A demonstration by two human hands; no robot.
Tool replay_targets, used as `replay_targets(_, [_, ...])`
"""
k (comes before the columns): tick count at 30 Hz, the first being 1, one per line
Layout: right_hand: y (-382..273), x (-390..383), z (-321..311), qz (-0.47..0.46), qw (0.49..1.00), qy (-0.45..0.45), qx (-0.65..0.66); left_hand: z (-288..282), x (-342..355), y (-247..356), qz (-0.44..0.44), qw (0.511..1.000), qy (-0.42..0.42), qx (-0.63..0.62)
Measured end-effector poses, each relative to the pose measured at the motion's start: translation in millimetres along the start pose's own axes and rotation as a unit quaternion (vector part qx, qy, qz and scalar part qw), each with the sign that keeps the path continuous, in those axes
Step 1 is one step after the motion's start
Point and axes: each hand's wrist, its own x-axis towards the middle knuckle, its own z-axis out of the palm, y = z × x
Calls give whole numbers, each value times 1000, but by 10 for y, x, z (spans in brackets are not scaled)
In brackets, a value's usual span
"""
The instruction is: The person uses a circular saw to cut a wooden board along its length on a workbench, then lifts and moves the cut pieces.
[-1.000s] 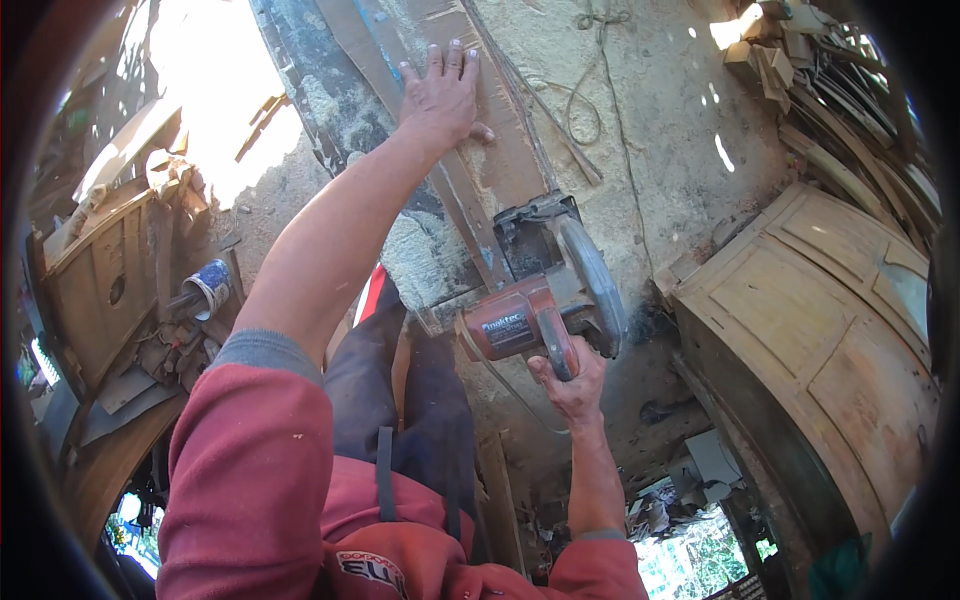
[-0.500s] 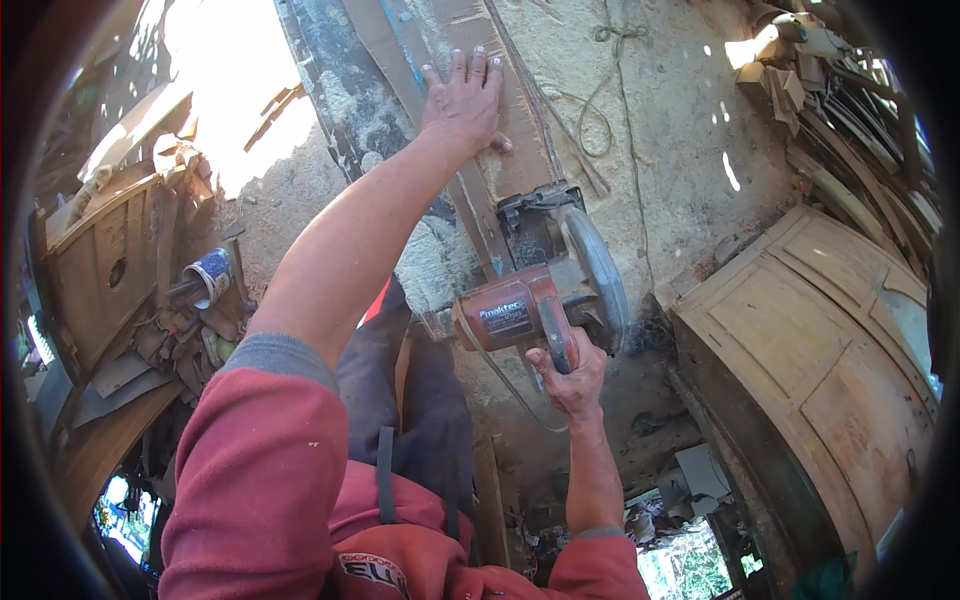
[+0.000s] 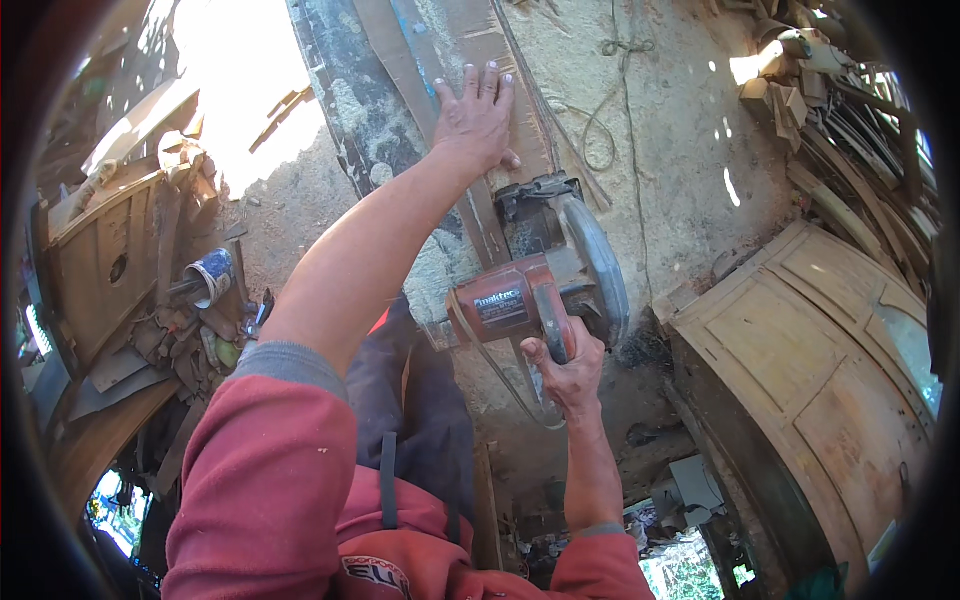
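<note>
My right hand [image 3: 570, 372] is wrapped round the rear handle of a red circular saw [image 3: 525, 298] with a grey blade guard. The saw sits at the near end of a long brown wooden board [image 3: 478, 45], its base over the board's right side. Most of the blade is hidden by the guard and motor. My left hand [image 3: 474, 122] lies flat on the board ahead of the saw, fingers spread and pointing away from me. Under the board is a dark, dust-covered bench surface [image 3: 370, 110].
A cord [image 3: 628, 120] with a knot lies on the sawdust-covered floor at the right. Panelled wooden cabinet doors [image 3: 800, 370] stand at the right, with stacked timber [image 3: 850, 190] behind. Offcuts and a blue-white can [image 3: 210, 277] are at the left.
The saw has moved slightly forward along the board, away from me, in my right hand's grip. My left hand keeps its place on the board; the whole view has shifted a little.
</note>
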Motion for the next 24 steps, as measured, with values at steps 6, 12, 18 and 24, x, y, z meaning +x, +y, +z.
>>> replay_targets(6, [-42, 126, 48, -21, 999, 10, -34, -22, 20, -15, 5, 1000, -10, 7])
replay_targets(12, [-149, 236, 65, -8, 1000, 10, -13, -133, 115, -106, 28, 999, -39, -4])
replay_targets(18, [-203, 368, 115, -7, 1000, 3, 6, -176, 162, -192, 47, 998, -45, -16])
replay_targets(24, [-369, 555, 144, -23, 1000, 3, -4, -167, 162, -204, 51, 998, -36, -22])
